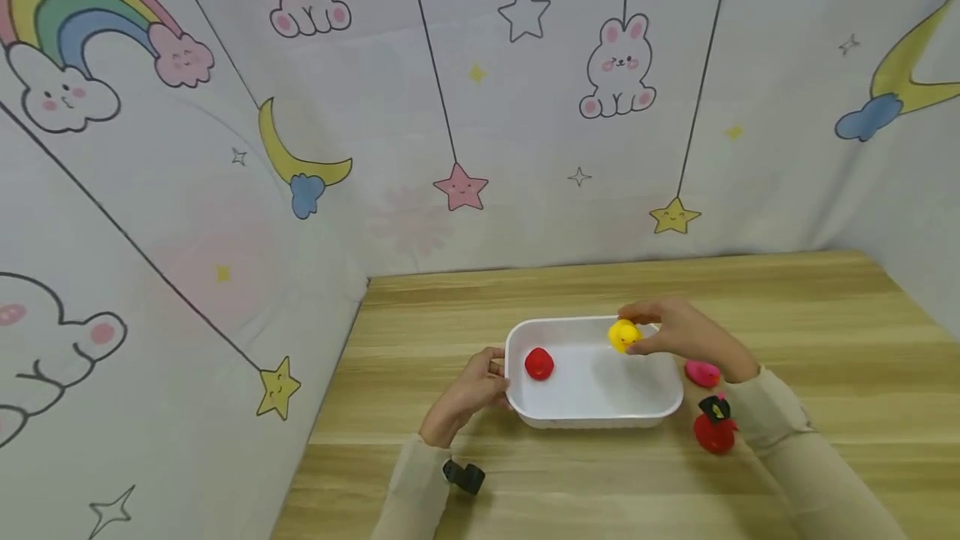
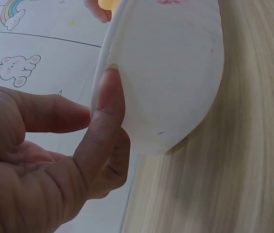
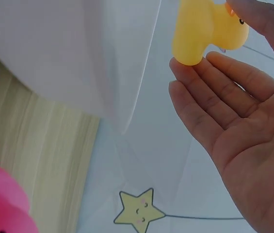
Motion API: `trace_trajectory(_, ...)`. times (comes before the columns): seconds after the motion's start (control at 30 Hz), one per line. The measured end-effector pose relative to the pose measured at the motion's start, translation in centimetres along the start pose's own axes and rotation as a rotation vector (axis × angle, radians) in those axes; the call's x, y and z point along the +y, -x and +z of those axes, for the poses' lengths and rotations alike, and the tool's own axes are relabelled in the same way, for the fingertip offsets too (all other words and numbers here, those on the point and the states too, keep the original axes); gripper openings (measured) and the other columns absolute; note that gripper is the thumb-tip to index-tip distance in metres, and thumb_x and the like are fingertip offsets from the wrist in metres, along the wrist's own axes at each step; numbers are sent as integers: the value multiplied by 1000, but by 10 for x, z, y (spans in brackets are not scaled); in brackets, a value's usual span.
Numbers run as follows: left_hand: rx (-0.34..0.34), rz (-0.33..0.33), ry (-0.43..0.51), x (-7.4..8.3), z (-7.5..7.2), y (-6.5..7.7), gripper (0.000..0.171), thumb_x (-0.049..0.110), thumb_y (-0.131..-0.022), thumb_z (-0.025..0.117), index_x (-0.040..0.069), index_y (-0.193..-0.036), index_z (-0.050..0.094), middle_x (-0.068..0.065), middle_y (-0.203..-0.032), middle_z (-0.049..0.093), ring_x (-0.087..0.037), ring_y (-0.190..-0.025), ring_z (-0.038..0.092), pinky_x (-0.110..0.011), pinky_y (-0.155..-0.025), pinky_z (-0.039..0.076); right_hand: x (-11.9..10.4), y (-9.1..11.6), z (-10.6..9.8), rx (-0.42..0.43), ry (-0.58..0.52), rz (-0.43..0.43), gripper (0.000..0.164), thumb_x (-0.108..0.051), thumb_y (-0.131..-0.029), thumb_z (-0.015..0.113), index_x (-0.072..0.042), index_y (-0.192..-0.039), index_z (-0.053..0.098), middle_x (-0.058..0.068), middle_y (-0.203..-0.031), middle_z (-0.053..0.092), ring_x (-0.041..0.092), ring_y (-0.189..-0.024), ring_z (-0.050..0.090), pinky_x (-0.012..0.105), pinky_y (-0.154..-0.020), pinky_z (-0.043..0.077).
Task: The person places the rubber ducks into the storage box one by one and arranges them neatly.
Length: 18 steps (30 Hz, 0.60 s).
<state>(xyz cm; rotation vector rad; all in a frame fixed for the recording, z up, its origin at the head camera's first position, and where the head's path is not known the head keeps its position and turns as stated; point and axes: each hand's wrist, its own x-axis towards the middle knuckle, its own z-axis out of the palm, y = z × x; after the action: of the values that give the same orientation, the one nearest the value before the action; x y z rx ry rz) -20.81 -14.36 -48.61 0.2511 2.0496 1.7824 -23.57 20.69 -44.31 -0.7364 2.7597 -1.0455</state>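
Observation:
A white plastic tub (image 1: 592,422) stands on the wooden table, with a red rubber duck (image 1: 538,364) in its left part. My left hand (image 1: 480,386) grips the tub's left end; in the left wrist view the thumb and fingers (image 2: 108,104) pinch its rim from both sides. Over the tub's far right corner, my right hand (image 1: 675,330) holds a yellow rubber duck (image 1: 622,336) between thumb and fingertips. The right wrist view shows the yellow duck's orange beak by the thumb, its body resting at the fingertips (image 3: 183,68).
Right of the tub lies a pink rubber duck (image 1: 702,372). Nearer, a red duck with a black hat (image 1: 715,432) sits beside the right sleeve. A black device (image 1: 465,476) is at the left wrist. A printed cloth (image 1: 525,123) hangs behind the table (image 1: 427,298).

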Motion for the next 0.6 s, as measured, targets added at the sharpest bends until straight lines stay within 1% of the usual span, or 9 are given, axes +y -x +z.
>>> trace_trajectory(0.13,4,-9,5,-1,0,-1,50,-14,-89,49,-20,-136,35,-13,-93,47,-22,-71,57,-37,-65,65,-6,-12,3,-37,-3,-14,56,-28,-85,81,3,-129,65,17,-125,67,37,-112,64,60,-98,53)
trace_trajectory(0.3,-3,-4,-1,-1,-1,-1,50,-14,-89,50,-21,-136,35,-13,-92,46,-21,-70,58,-39,-66,66,-11,-24,9,-74,5,-28,56,-26,-85,82,4,-129,65,17,-125,68,36,-113,65,59,-99,53)
trace_trajectory(0.47,-1,2,-1,1,0,0,50,-13,-89,50,-21,-136,35,-14,-91,46,-20,-69,58,-35,-63,65,-17,-31,10,-94,8,-21,53,-21,-84,83,4,-128,66,16,-122,69,38,-112,65,59,-99,53)
trace_trajectory(0.6,-2,-3,5,-1,1,-1,50,-13,-89,51,-21,-136,35,-14,-90,47,-19,-67,58,-33,-61,65,-21,-33,9,-104,20,-41,51,-21,-84,83,4,-126,67,15,-119,71,37,-110,66,59,-96,55)
